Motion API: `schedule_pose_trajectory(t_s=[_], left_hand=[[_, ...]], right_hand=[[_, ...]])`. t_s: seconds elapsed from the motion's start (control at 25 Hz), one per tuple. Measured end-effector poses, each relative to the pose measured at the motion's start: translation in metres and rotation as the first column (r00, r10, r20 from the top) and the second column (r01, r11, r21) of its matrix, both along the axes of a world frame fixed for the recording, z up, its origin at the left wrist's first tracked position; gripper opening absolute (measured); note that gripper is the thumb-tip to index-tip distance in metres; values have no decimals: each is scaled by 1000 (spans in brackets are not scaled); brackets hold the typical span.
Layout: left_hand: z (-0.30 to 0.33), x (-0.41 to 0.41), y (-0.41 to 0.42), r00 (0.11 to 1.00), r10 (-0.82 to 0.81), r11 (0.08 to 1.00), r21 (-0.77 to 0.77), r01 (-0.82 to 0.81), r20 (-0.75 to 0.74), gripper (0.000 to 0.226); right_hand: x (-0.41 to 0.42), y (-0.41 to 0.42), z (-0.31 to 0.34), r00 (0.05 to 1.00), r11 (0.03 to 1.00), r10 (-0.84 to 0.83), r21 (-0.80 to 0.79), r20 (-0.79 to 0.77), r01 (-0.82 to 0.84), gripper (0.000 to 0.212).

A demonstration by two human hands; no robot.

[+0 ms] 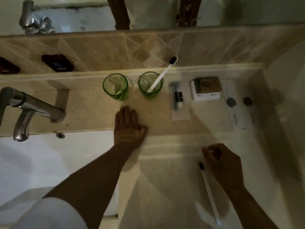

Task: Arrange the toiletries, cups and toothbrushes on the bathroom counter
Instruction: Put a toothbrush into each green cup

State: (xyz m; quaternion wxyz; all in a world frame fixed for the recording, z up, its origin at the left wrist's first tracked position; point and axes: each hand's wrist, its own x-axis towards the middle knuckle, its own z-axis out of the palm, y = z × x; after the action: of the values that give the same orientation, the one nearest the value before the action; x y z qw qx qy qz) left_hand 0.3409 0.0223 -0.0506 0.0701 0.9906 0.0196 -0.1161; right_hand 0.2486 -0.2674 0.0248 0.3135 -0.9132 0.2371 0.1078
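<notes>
One toothbrush [209, 193], head toward the wall, in right-hand fingers [212, 153]; left hand [127, 125] flat.

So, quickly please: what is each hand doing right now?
Left hand: open, fingers flat on the counter, holding nothing.
Right hand: closed on a white toothbrush, bristle head up.

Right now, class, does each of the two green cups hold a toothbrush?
No. Only the right green cup holds a toothbrush; the left green cup is empty, and the right hand holds the second toothbrush.
</notes>
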Motion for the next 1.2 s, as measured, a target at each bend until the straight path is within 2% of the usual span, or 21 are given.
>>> schedule_pose_trajectory(t_s=[0.12,0.2,0.32,0.56,0.68,0.76,0.84,0.92,1.0,1.12,1.2], left_hand=[[11,3,-3,995,-5,1000,15,6,-99,74],[16,6,-4,988,0,1000,12,2,-156,78],[23,7,2,971,-31,999,10,35,-236,87],[30,3,7,946,-74,997,-18,72,-314,95],[31,4,10,947,-78,996,-58,63,-311,96],[30,4,16,956,-77,994,-102,50,-284,92],[31,-1,21,978,-83,981,-186,46,-193,81],[33,-8,32,996,-55,953,-300,33,-67,68],[37,-12,49,1000,26,928,-373,-19,13,58],[26,-8,87,969,130,951,-303,-62,210,51],[17,3,112,965,140,968,-238,-87,220,56]], right_hand=[[-53,-9,0,974,994,4,-104,-226,-28,34],[-74,-7,-5,957,982,86,-136,-276,-127,34],[-82,-4,-5,937,982,113,-104,-330,-155,25],[-74,3,-3,944,991,131,12,-303,-134,14],[-51,18,6,970,987,119,133,-211,-92,10],[-21,34,19,993,964,30,265,-111,0,11],[15,52,34,998,920,-51,387,-26,57,14],[51,78,45,999,883,-41,470,36,19,19],[84,110,50,988,782,-113,623,105,23,19],[122,157,55,958,570,-245,821,150,18,13],[140,180,56,946,519,-277,855,167,1,11]])
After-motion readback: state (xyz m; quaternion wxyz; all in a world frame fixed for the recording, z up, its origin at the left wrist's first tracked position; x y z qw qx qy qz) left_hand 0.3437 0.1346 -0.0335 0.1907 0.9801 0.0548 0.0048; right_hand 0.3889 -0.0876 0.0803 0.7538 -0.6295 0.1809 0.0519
